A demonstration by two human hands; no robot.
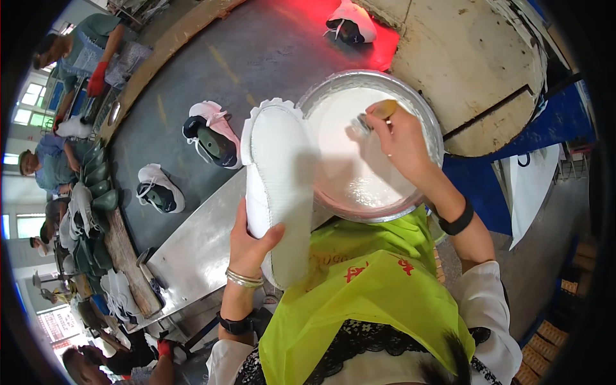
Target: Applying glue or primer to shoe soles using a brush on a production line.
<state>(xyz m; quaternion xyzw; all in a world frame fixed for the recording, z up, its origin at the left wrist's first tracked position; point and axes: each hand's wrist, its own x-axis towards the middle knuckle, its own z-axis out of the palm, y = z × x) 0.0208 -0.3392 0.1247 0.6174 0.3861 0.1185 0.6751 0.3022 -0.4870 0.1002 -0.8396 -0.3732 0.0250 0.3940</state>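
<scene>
My left hand (253, 247) is closed round the side of a white shoe upper (279, 186), its flat stitched underside turned up toward me. A ruffled edge runs along the toe end. In my right hand (403, 144) is a brush (384, 109) with a yellowish handle, pinched between thumb and fingers. It is over a round metal basin (385, 215) of white liquid (346, 154). Whether the bristles touch the liquid is blurred. The shoe's toe end overlaps the basin's left rim.
On the dark work surface (192, 77) stand a pink-and-black shoe (215, 135), a smaller white-and-black one (160, 189), and another under red light (351, 22). A worn pale board (468, 64) lies at the far right. Co-workers (51, 160) and piled shoe parts (83, 218) line the left.
</scene>
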